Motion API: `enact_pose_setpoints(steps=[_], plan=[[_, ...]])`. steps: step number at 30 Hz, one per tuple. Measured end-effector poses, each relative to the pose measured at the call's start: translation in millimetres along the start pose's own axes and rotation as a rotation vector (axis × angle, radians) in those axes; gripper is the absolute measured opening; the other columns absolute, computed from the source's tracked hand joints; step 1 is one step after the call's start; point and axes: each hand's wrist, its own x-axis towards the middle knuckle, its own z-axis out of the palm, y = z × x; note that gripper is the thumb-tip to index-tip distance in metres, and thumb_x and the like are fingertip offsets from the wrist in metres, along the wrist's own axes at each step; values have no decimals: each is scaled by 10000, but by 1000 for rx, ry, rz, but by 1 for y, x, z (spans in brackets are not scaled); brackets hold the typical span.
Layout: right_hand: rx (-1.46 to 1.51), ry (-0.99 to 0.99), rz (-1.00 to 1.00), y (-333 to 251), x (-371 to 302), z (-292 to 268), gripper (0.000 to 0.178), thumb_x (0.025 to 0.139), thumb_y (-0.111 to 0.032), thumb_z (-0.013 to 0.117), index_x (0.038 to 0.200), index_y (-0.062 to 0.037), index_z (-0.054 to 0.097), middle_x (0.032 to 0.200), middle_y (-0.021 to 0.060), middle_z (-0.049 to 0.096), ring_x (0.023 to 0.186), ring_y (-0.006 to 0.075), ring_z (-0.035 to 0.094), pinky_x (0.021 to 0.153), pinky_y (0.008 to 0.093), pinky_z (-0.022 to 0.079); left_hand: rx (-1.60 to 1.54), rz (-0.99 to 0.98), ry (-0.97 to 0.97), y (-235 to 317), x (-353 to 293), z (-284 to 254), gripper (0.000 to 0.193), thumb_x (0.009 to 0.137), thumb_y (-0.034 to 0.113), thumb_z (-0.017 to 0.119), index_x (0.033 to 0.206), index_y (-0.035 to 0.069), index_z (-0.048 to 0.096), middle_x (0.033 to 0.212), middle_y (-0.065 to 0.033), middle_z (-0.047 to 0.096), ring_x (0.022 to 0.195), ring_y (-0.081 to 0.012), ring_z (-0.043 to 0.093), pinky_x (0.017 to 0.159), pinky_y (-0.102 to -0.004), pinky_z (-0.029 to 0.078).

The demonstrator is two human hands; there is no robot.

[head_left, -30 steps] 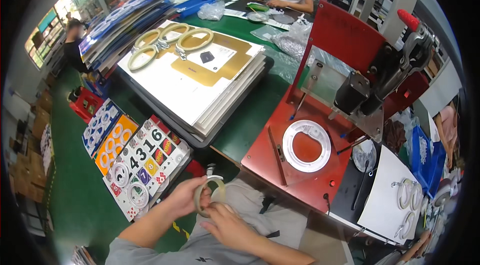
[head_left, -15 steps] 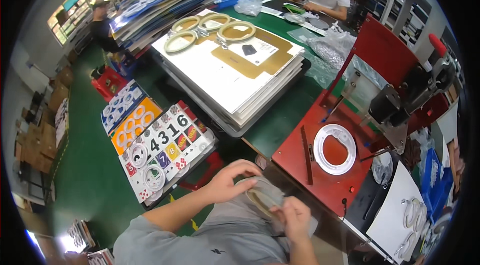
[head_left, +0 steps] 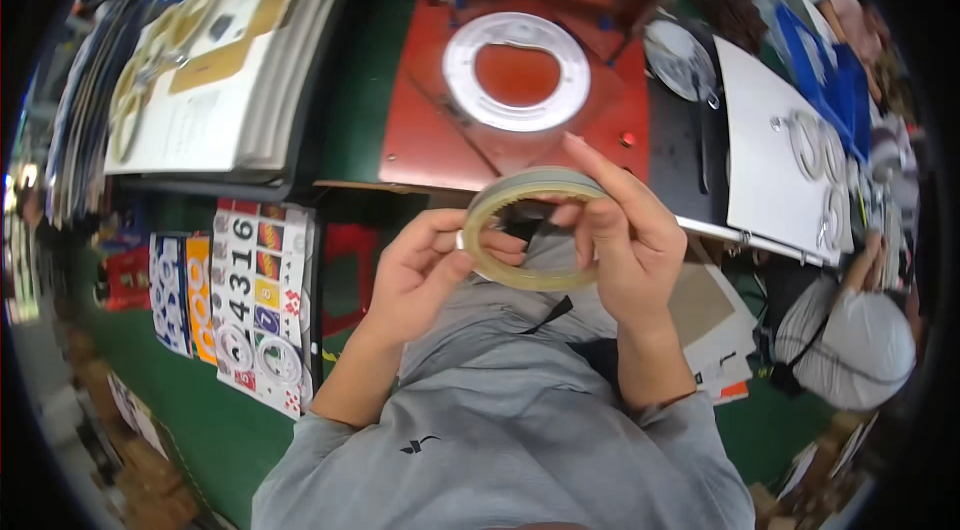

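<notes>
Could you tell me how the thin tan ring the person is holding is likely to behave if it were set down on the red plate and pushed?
The tan ring looks thin-walled and hollow, so probably light. Held between the left hand and right hand it keeps its round shape, suggesting fair stiffness. Stood on edge on the red plate it might roll; laid flat, it would likely slide.

Single head view, steeply downward (fisheye), close above hands and red press bed.

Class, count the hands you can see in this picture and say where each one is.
3: the left hand and right hand grip the pale flat ring at centre; another person's hand is at the right edge. Others may be hidden.
</notes>
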Motion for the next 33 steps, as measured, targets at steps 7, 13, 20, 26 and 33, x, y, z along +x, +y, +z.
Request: enact_pose_setpoints(steps=[7,13,20,26,33], plan=[[375,-34,138,-3,-8,-9,792,1068,-555,438,1481,120,416,1028,173,699,729,161,655,702,283,524,135,66,140,-15,10,1,383,1094,177,527,1392,-62,497,1139,-186,690,1027,-259,704,926,-388,573],[596,-321,387,2,-5,-24,624,1107,-456,406,1280,113,599,913,150,686,780,182,663,763,306,532,125,103,179,-9,10,-4,412,1102,216,513,1418,-48,502,1107,-153,688,1002,-226,693,912,-366,567],[654,-256,589,13,-20,-36,474,1065,-302,468,731,28,533,563,99,481,400,153,411,388,285,313,354,-5,-64,11,12,0,367,1040,26,571,1405,-13,577,1138,-116,705,1028,-170,702,908,-321,553],[364,-221,503,18,-16,-30,443,1028,-381,580,749,-43,513,555,27,468,396,100,374,379,254,246,475,34,-54,18,0,-3,361,1031,137,608,1370,15,580,1119,-126,735,1010,-211,720,909,-346,542],[343,-172,364,5,-9,-41,346,985,-207,655,695,-46,557,604,5,516,494,99,449,463,257,310,467,-44,-152,34,10,-5,336,982,152,705,1290,25,654,1184,-82,700,1020,-145,645,852,-312,509]])
